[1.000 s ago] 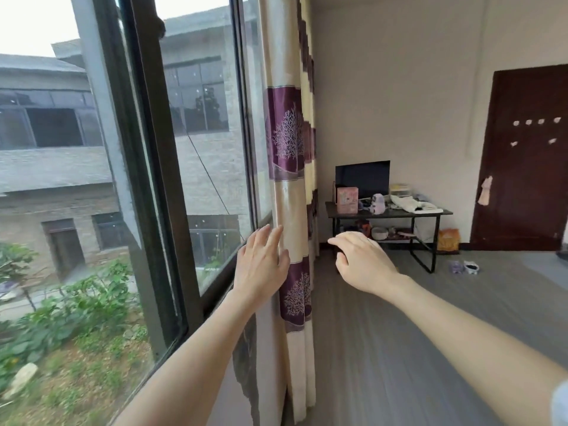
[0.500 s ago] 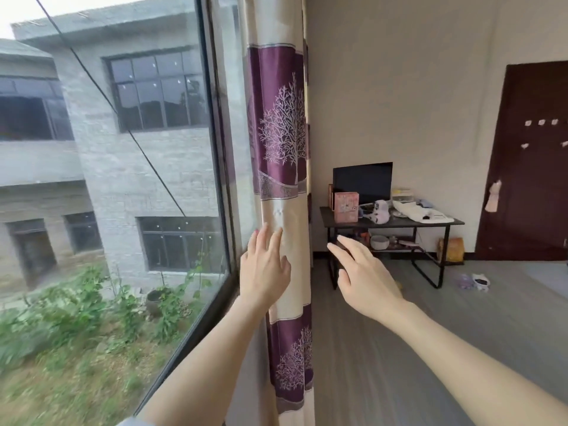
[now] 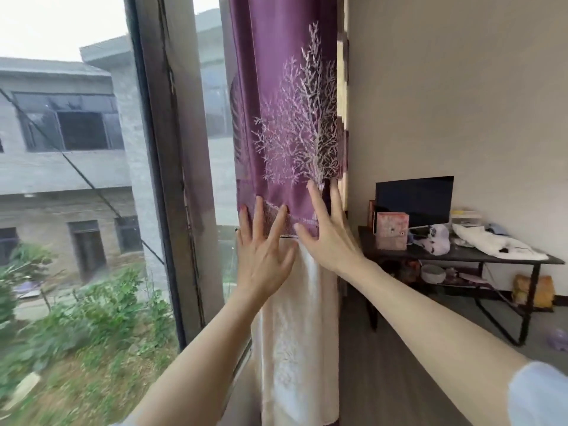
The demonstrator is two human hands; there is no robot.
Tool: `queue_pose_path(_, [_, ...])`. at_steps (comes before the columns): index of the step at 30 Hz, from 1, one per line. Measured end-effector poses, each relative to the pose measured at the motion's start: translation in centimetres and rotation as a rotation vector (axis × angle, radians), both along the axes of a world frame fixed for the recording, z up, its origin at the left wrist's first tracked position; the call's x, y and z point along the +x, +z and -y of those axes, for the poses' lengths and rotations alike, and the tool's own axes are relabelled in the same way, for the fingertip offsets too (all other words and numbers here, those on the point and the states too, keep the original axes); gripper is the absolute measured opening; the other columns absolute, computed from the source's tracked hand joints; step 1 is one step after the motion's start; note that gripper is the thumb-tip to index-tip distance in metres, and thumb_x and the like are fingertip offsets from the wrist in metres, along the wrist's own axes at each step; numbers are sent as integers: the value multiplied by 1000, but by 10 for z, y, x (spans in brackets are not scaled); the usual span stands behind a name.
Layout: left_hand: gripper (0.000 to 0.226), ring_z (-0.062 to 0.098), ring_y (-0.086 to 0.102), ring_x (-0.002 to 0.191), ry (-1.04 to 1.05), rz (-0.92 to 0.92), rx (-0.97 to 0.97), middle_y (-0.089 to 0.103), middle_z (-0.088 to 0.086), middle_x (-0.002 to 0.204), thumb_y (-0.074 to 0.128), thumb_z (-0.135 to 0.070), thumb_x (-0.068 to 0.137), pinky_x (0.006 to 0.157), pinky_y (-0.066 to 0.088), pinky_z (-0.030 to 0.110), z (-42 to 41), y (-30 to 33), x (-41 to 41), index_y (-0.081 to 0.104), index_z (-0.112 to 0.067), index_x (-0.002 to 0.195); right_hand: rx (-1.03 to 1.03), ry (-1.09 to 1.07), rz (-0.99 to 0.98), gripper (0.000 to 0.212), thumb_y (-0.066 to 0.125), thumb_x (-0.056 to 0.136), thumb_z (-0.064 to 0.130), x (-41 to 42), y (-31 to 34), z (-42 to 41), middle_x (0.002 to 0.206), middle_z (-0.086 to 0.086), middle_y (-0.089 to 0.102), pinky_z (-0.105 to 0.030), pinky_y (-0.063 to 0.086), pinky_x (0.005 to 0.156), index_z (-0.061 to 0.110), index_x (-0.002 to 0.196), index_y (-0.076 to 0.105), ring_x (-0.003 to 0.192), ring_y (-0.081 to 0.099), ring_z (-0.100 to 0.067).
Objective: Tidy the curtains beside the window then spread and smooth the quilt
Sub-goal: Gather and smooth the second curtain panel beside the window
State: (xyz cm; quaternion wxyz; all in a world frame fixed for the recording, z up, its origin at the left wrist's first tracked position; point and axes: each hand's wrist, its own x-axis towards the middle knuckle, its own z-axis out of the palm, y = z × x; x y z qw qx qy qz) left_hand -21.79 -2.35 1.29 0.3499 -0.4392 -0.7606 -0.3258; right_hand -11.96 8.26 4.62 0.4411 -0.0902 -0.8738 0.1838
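Observation:
A gathered curtain (image 3: 285,103) hangs beside the window (image 3: 92,179), purple with a pale tree pattern above and cream below. My left hand (image 3: 264,253) lies flat on it with fingers spread, at the seam between purple and cream. My right hand (image 3: 329,232) rests beside it on the curtain's right side, fingers apart and pointing up, one fingertip near the curtain's right edge. Neither hand grips the cloth. No quilt is in view.
A dark window frame post (image 3: 166,167) stands left of the curtain. A low black table (image 3: 519,256) with a screen (image 3: 415,198), a pink box (image 3: 392,230) and white cloth stands by the right wall. Grey floor (image 3: 399,364) stretches to the right.
The view has moved much closer to the curtain. Both hands have risen; my right hand moved left from mid-air onto the curtain beside my left hand.

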Motion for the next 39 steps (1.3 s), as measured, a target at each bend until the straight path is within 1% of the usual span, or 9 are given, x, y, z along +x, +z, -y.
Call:
queue_pose_path(2, [67, 39, -7, 143, 4, -25, 56, -2, 10, 156, 58, -33, 86, 115, 11, 52, -24, -1, -24, 27, -27, 145, -32, 44, -73, 80, 52, 91, 28, -31, -2, -24, 155, 6, -21, -31, 40, 88, 52, 140, -7, 131, 17, -9])
queue_pose_path(5, [69, 42, -3, 142, 14, -55, 131, -3, 11, 153, 62, -27, 83, 115, 14, 54, -73, -2, -66, 31, -19, 144, -37, 63, -170, 80, 53, 89, 12, -80, -5, -69, 156, 0, -12, -19, 25, 102, 43, 144, 3, 143, 7, -16])
queue_pose_path(7, [72, 45, 2, 142, 45, -54, 174, 0, 15, 153, 65, -29, 81, 113, 17, 57, -96, -2, -86, 32, -17, 144, -80, 47, -245, 79, 54, 88, 6, -99, -4, -89, 153, -9, 0, -9, 23, 98, 38, 145, 11, 138, 24, -22])
queue_pose_path(10, [84, 44, 1, 142, 111, 71, 232, 2, 19, 156, 65, -43, 77, 110, 17, 57, -150, -2, -124, 22, -25, 147, -145, -5, -328, 76, 55, 87, 7, -136, 0, -136, 137, -15, 24, -24, 34, 98, 35, 145, 15, 119, 46, -29])
queue_pose_path(15, [101, 36, 10, 143, -105, 183, 363, -5, 17, 156, 68, -43, 75, 108, 28, 50, -238, 12, -181, -2, -37, 147, 62, -425, -268, 70, 54, 87, 37, -186, 11, -224, 122, -12, 40, -48, 44, 89, 38, 145, 16, 104, 45, -31])
queue_pose_path(22, [95, 31, 10, 144, -243, 221, 349, -10, 8, 158, 62, -51, 79, 105, 35, 47, -361, 42, -250, -7, -42, 145, -41, -237, -254, 63, 39, 96, 29, -247, 29, -339, 147, -14, 27, -36, 44, 79, 46, 143, 1, 119, 47, -34])
queue_pose_path(26, [77, 35, -1, 144, -245, 130, 287, -10, 9, 158, 51, -43, 90, 114, 21, 49, -424, 56, -285, 0, -35, 148, 31, -333, -228, 60, 34, 98, 30, -276, 43, -394, 133, -7, 43, -33, 37, 69, 47, 143, -1, 90, 58, -35])
queue_pose_path(31, [65, 41, -3, 143, -93, 46, 237, -2, 13, 158, 41, -33, 95, 113, 14, 51, -509, 71, -327, 7, -27, 149, 192, -502, -226, 60, 37, 97, 18, -323, 50, -475, 125, -11, 48, -33, 30, 59, 37, 146, 7, 80, 58, -40])
queue_pose_path(39, [54, 34, -11, 143, 40, 68, 147, -12, -2, 158, 28, -36, 99, 112, 6, 60, -648, 68, -416, 6, -35, 148, 273, -467, -184, 76, 39, 82, 0, -416, 50, -620, 120, -8, 52, -39, 41, 70, 30, 147, 11, 106, 43, -27])
